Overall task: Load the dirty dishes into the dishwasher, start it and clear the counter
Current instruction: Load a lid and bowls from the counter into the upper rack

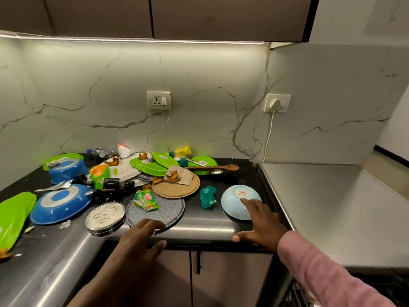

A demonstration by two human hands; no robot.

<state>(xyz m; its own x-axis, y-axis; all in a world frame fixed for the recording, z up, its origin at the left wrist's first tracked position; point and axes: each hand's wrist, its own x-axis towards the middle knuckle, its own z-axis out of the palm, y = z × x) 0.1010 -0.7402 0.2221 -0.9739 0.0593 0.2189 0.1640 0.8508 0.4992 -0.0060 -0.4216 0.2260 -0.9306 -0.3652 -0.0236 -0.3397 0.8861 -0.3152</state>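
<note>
At the counter's [199, 227] front edge, right hand [261, 222] lies spread over the upturned pale bowl [234, 202], fingers on its base, thumb hooked at the edge — looks like the first pick, since it sits nearest and alone. Left hand [141, 235] is loosely open, fingertips on the grey plate's [168, 209] near rim, gripping nothing yet. Remaining dishes stay piled with wrappers behind; dishwasher not in view.
</note>
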